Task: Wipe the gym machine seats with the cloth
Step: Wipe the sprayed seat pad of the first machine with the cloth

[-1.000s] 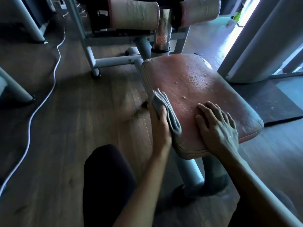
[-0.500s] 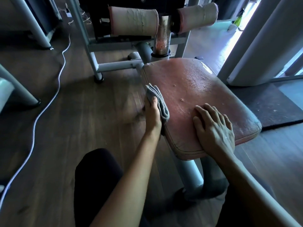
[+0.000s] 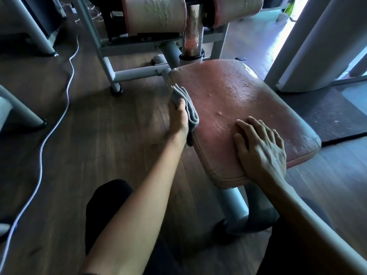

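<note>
While one folded grey cloth lies against the left edge of the single red seat at frame centre, the left hand grips it, fingers curled round. The right hand lies flat and relaxed on the seat's lower part. Two pale roller pads sit at the top, and one white cable runs down the left.

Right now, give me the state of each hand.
Left hand: grips the folded grey cloth against the seat's left edge.
Right hand: open, flat on the seat, holding nothing.
</note>
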Tool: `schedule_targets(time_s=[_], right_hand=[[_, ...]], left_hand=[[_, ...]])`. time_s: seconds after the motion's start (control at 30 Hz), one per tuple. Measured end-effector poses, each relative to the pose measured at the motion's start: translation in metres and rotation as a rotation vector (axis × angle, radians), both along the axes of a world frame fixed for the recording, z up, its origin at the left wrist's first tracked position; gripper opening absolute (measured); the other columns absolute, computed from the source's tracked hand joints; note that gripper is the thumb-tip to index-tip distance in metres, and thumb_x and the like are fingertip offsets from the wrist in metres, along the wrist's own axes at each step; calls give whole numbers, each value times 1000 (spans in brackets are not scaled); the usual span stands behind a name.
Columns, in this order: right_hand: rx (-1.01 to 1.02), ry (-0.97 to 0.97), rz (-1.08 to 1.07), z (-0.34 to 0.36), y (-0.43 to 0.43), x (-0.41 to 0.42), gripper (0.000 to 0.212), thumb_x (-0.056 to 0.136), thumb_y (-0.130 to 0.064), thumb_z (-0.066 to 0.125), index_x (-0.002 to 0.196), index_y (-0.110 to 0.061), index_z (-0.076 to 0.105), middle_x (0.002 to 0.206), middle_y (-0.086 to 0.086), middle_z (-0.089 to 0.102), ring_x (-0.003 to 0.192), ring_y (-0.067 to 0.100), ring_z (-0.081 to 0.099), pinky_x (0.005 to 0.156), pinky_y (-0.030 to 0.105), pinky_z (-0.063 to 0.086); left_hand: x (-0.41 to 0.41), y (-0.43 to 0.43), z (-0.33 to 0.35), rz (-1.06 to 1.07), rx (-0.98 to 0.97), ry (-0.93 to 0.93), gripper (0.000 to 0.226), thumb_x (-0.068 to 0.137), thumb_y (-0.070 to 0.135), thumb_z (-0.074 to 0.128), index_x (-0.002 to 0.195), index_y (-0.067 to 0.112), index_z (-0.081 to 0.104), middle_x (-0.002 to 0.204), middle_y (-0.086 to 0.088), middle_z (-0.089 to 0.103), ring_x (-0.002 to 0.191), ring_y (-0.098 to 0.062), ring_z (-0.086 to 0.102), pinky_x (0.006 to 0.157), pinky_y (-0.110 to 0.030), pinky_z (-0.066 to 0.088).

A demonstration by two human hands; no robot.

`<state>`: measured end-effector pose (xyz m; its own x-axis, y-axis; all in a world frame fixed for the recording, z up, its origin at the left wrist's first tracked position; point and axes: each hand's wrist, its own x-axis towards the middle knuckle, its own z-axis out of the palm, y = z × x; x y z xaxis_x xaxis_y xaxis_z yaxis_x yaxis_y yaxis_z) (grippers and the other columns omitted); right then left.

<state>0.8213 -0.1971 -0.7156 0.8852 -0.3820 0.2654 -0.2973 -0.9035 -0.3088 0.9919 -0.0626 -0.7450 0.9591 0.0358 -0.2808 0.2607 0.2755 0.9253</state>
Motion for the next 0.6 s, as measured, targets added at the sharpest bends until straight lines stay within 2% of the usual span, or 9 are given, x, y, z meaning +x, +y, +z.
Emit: schedule_targets(time_s=[0.07,0.13,0.23,0.33,0.4,0.43,0.5,0.53,0.6], right_hand=[[1,6,0,-1,0,0,47,96,-52,30,138,-39,47,152,-10,42,145,16,30,120,43,19],[4,-6,1,-2,0,0,45,97,-51,32,138,-39,49,151,-10,43,144,16,31,120,42,19],[9,-23,-2,-3,0,-1,43,98,-48,37,137,-38,50,151,-9,44,144,17,32,120,42,19],[24,-32,9,-1,0,-2,41,99,-47,40,137,-36,52,151,-6,45,145,17,32,120,42,18],[62,-40,11,0,0,-4,38,99,-44,44,135,-35,54,152,-7,45,144,16,33,121,39,17],[108,-63,12,2,-1,-5,35,99,-40,47,133,-34,57,152,-7,44,143,15,35,121,38,18],[300,-163,2,7,-5,-12,32,98,-28,51,128,-32,61,152,-10,44,138,11,39,115,31,28],[430,-237,-3,10,-9,-18,32,97,-22,52,125,-30,64,150,-9,46,135,7,41,109,23,32],[628,-382,-24,15,-15,-30,30,96,-13,53,119,-24,69,142,-6,54,127,0,46,100,6,31]], left_hand=[[28,0,-5,-24,68,32,56,92,39,48,136,5,49,130,-9,58,115,-19,57,86,-20,42],[22,1,-11,-19,106,47,57,93,40,47,138,5,47,133,-10,57,122,-22,55,93,-24,42],[-40,-4,-10,13,55,-15,52,98,36,46,143,9,43,139,-4,53,127,-16,52,101,-21,40],[-113,-5,-19,6,70,18,64,94,58,47,145,20,42,141,9,50,127,-6,50,110,-25,39],[-148,-9,-12,61,127,-68,55,98,42,48,147,19,39,146,11,45,131,1,44,119,-32,30],[-162,-12,-5,77,170,-118,54,99,35,48,148,16,37,147,12,42,130,3,43,118,-23,27],[-182,-18,22,83,350,-152,51,100,26,48,146,8,37,142,11,38,122,0,43,98,7,22],[-184,-18,30,99,485,-180,49,100,23,48,144,4,38,142,4,40,122,-7,46,91,9,23],[-173,-16,38,45,798,-306,54,101,28,43,145,-2,36,148,-18,43,132,-31,47,109,-17,34]])
